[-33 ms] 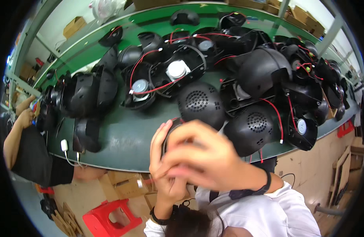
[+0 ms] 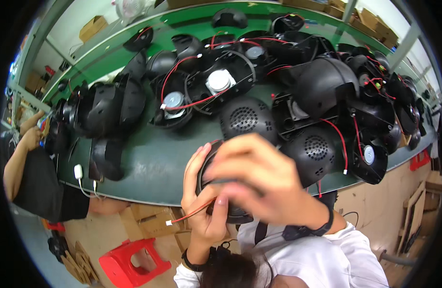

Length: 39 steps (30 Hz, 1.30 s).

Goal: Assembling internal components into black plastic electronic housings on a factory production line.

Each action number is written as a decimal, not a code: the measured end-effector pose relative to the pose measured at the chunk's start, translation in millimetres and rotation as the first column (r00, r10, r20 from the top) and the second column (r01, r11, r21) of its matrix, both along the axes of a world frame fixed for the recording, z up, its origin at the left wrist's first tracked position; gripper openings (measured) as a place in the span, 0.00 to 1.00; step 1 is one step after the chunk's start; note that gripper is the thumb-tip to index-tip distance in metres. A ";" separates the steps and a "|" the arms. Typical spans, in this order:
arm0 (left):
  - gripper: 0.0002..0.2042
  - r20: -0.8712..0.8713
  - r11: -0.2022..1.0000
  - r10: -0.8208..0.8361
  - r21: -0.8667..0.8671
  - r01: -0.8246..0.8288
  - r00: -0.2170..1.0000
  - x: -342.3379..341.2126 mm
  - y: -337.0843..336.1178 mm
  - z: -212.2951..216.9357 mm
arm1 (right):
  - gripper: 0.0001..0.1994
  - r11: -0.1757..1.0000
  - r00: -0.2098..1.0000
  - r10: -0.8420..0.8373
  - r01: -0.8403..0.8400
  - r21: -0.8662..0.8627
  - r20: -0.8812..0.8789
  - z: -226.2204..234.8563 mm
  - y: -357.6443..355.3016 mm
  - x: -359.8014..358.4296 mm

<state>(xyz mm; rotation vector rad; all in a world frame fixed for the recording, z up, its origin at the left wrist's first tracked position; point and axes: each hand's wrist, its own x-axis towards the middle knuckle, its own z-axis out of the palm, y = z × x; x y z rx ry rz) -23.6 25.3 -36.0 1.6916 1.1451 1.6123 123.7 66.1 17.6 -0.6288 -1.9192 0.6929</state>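
My left hand (image 2: pixel 204 211) grips a black round shell (image 2: pixel 230 214) from its left side, just off the front edge of the green bench (image 2: pixel 158 168). A red wire (image 2: pixel 192 212) with a white plug on its end hangs out of the shell below my left thumb. My right hand (image 2: pixel 264 185) lies over the top of the shell with its fingers curled onto it. That hand is blurred, and it hides most of the shell. A dark band sits on each wrist.
The bench holds several black dome housings (image 2: pixel 321 86), perforated grilles (image 2: pixel 245 120) and speaker units with red wires (image 2: pixel 175 103). Another person (image 2: pixel 24 168) in a black top works at the left end. A red stool (image 2: pixel 129 264) and cardboard boxes stand on the floor below.
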 end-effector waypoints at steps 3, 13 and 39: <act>0.14 0.030 0.999 -0.038 -0.024 0.039 0.999 -14.0 -3.2 2.5 | 0.22 0.989 0.980 -0.111 0.126 -0.082 0.167 -5.6 7.7 10.5; 0.17 0.694 0.938 -0.277 0.046 0.344 0.664 -33.7 -4.7 9.4 | 0.12 0.937 0.939 -0.312 0.278 0.212 0.147 -15.6 2.1 -0.1; 0.17 -0.200 0.974 -0.226 -0.021 0.226 0.953 -38.9 14.7 20.9 | 0.25 0.997 0.999 -0.036 0.038 -0.064 0.025 -7.3 13.2 -6.8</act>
